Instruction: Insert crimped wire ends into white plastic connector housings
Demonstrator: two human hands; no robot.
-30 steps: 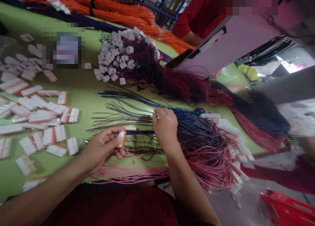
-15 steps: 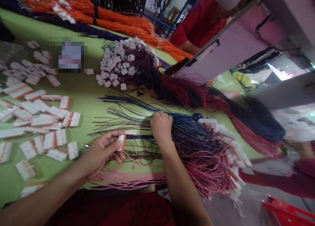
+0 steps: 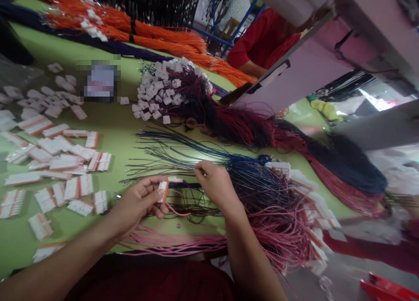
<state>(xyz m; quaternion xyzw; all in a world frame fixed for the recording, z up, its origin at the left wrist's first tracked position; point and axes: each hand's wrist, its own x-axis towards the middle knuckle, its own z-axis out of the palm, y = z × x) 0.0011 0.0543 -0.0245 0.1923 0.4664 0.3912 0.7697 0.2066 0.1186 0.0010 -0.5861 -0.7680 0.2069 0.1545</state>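
Note:
My left hand (image 3: 139, 202) pinches a small white and orange connector (image 3: 163, 190) with a pink wire trailing from it. My right hand (image 3: 216, 184) is closed in a pinch over the fan of thin dark blue wires (image 3: 173, 150) lying on the green table (image 3: 114, 122); it seems to grip one thin wire. Pink wires (image 3: 183, 242) lie along the near edge under both forearms. A short strip of connector (image 3: 175, 179) rests on the table between my hands.
Several white and orange connector strips (image 3: 65, 161) are scattered at the left. A bundle of dark red wires with white plugs (image 3: 163, 89) lies behind. Orange wire bundles (image 3: 157, 34) run along the far edge. A person in red (image 3: 262, 41) sits opposite beside a slanted board (image 3: 294, 69).
My right hand has pulled back a little toward me from the blue wires, its fingers now pinched. My left hand keeps the connector in place. The view has shifted slightly.

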